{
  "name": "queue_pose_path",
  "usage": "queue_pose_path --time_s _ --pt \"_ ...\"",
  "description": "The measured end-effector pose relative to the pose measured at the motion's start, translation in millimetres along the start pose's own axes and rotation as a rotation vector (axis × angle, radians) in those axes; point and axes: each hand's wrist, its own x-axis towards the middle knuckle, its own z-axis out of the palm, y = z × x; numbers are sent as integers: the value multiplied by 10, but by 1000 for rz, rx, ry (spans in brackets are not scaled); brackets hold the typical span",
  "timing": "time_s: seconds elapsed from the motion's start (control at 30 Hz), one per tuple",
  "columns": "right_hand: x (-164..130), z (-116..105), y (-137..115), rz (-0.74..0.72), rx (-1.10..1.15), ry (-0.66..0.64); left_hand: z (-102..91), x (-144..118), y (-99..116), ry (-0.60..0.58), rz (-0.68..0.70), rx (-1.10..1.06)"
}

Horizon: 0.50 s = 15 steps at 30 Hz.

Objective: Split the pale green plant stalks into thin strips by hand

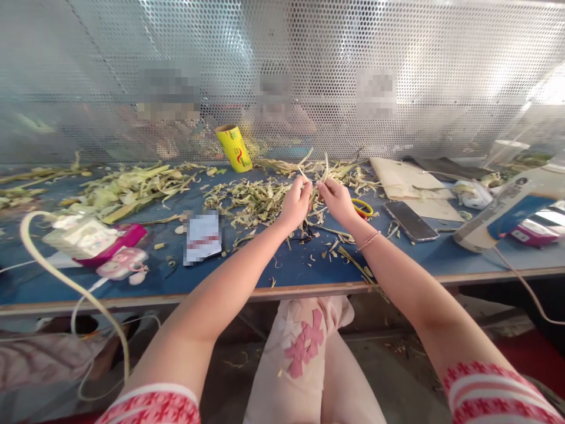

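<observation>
Blue table (pixel 309 268) carries a scatter of pale leaf strips (pixel 247 200). Above it, left hand (pixel 296 200) and right hand (pixel 336 200) each pinch shut on one thin strip (pixel 314 174), its long axis tilted upward, away from the person. Yellow-handled scissors (pixel 362 207) lie just beside the right hand.

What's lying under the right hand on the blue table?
Under the right hand lie yellow-handled scissors and pale leaf scraps; the hand hides the scissors' blades.
</observation>
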Motion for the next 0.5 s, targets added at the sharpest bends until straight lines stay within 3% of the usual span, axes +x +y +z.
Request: queue_pose_path --time_s 0.27,0.5 --pt "-11 6 4 -58 -19 107 78 -3 148 61 -377 -432" --pt "-13 11 -16 -55 9 104 114 -35 190 14 -387 -472"
